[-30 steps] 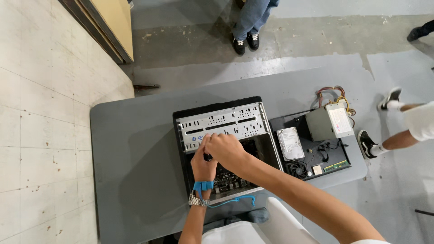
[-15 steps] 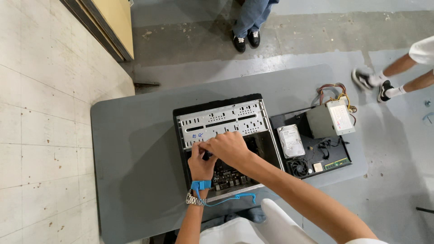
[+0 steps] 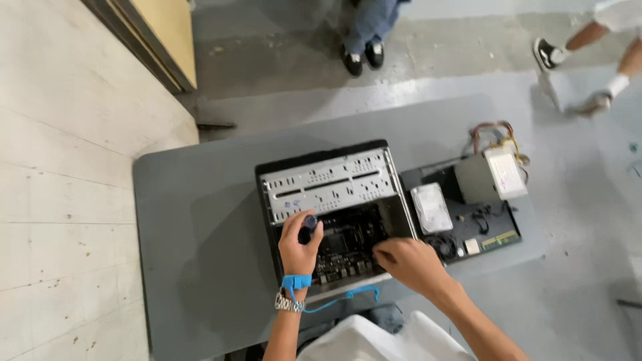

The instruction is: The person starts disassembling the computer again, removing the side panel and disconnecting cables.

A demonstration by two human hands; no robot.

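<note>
left hand [image 3: 299, 249]: wrapped snug round a dark screwdriver handle [image 3: 307, 226], tip down into the open pc case [image 3: 332, 207] (blue strap + watch on wrist)
right hand [image 3: 405, 262]: just right of that grip, fingers loosely curled over the board [image 3: 344, 249], can't tell if it's holding anything
further right: side panel [image 3: 468, 220] w/ psu [image 3: 498, 172] + drive [image 3: 431, 207] on it

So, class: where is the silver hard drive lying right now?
In the head view, the silver hard drive lies on the black side panel, right of the open computer case and left of the grey power supply.
</note>
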